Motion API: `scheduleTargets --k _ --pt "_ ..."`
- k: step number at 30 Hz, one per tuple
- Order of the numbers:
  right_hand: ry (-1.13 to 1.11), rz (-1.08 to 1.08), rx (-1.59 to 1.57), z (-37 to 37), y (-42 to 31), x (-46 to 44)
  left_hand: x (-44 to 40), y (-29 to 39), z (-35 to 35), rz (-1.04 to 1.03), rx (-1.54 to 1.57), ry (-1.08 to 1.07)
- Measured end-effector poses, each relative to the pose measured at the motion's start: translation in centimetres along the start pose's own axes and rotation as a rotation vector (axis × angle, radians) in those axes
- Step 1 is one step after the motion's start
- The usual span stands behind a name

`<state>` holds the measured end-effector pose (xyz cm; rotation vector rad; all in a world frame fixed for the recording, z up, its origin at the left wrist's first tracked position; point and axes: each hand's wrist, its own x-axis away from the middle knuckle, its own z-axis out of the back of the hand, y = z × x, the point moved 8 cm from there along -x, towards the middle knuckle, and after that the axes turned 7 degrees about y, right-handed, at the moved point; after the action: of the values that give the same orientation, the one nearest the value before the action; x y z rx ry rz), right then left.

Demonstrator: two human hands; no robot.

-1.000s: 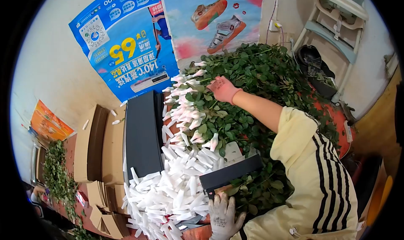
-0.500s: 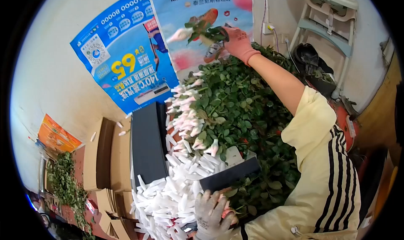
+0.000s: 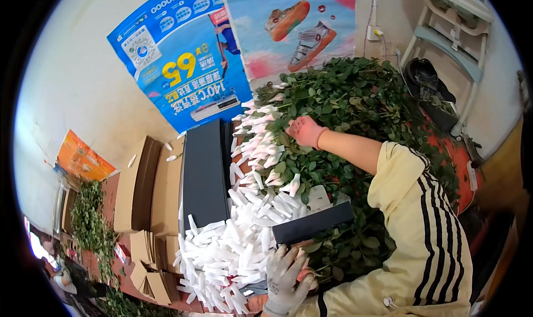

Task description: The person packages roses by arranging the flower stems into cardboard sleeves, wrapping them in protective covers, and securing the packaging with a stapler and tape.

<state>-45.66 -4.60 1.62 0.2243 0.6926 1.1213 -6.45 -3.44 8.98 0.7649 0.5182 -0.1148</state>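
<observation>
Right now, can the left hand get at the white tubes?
Likely yes: the left hand is right beside the white tubes, with nothing visible between, though it may be holding something pinkish.

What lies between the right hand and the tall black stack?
White-sleeved flower heads and green leaves lie between the right hand and black stack, in the head view.

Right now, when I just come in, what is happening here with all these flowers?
A person's right hand, in a pink glove, reaches into the leafy stems, probably roses, beside buds in white sleeves. The left hand, in a grey glove, is by a dark strip, with something pinkish at its fingers. Loose white sleeves lie heaped nearby. Whether the right hand grips a stem is unclear.
</observation>
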Motion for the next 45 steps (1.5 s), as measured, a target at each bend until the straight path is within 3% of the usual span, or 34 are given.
scheduleTargets --k 2,4,6,9,11,12,14,16,17,21,23,24,26,28,30,31,34,35,38,40,41,43,45 --pt "-0.02 -0.012 0.028 -3.1 0.5 1.5 0.2 0.2 -0.3 -0.024 0.05 0.009" --pt "0.189 0.052 0.229 -4.0 0.7 2.7 0.4 0.2 -0.2 -0.028 0.017 0.066" --pt "0.143 -0.016 0.087 -0.1 1.8 2.2 -0.4 1.4 0.7 -0.037 0.067 -0.014" --pt "0.16 -0.246 0.025 12.6 8.9 0.8 0.2 1.2 1.0 -0.001 0.093 0.003" --pt "0.475 -0.451 0.037 18.2 17.5 1.9 0.5 0.9 1.7 0.012 0.119 0.055" --pt "0.695 -0.512 0.14 23.5 21.4 3.8 0.7 0.8 1.9 0.018 0.133 0.08" --pt "0.591 -0.847 0.559 28.7 32.2 8.6 1.2 0.3 2.2 0.024 0.142 0.076" --pt "0.961 -1.045 0.153 37.5 38.6 14.7 2.1 -0.7 3.1 0.059 0.117 0.105" --pt "1.704 -0.835 -0.43 39.9 40.0 20.2 2.5 -1.1 3.3 0.08 0.107 0.124" --pt "1.729 -0.612 -0.505 45.6 41.6 29.2 2.5 -1.1 5.0 0.121 0.005 0.148" --pt "1.755 -0.444 -0.566 47.6 41.0 30.2 2.2 -0.1 5.9 0.007 -0.006 0.218" --pt "1.761 -0.447 -0.569 47.6 40.8 30.9 2.0 0.2 6.0 0.006 -0.013 0.218" --pt "1.581 -0.549 -0.198 48.2 38.2 32.7 1.9 -0.1 6.8 0.058 0.103 0.356" --pt "1.494 -0.568 -0.113 46.5 34.4 32.5 1.5 0.4 6.9 0.027 0.091 0.327" --pt "1.15 -0.41 -0.042 46.7 23.4 24.5 -0.3 2.2 8.2 -0.032 0.264 0.438" --pt "0.976 -0.267 -0.061 46.2 17.5 20.4 -1.1 2.2 8.1 0.013 0.278 0.364" --pt "0.55 0.092 -0.305 41.7 3.3 13.8 -4.8 5.6 7.7 0.066 0.602 0.294" --pt "0.377 0.074 -0.44 38.4 1.1 12.9 -5.8 6.3 7.5 0.021 0.59 0.293" --pt "0.257 0.183 -0.597 35.1 -4.3 12.7 -6.4 7.0 7.0 -0.05 0.823 0.38" --pt "0.261 0.231 -0.575 34.7 -6.2 13.0 -6.0 6.5 7.4 0.035 0.588 0.364" --pt "0.256 0.246 -0.583 34.8 -7.2 13.3 -5.6 5.8 7.6 0.061 0.628 0.415" --pt "0.26 0.016 -0.384 35.2 -6.9 13.5 -5.2 4.4 7.6 0.125 0.789 0.46" --pt "0.294 -0.064 -0.512 36.6 -7.0 14.3 -4.9 4.1 7.9 0.164 0.789 0.518"
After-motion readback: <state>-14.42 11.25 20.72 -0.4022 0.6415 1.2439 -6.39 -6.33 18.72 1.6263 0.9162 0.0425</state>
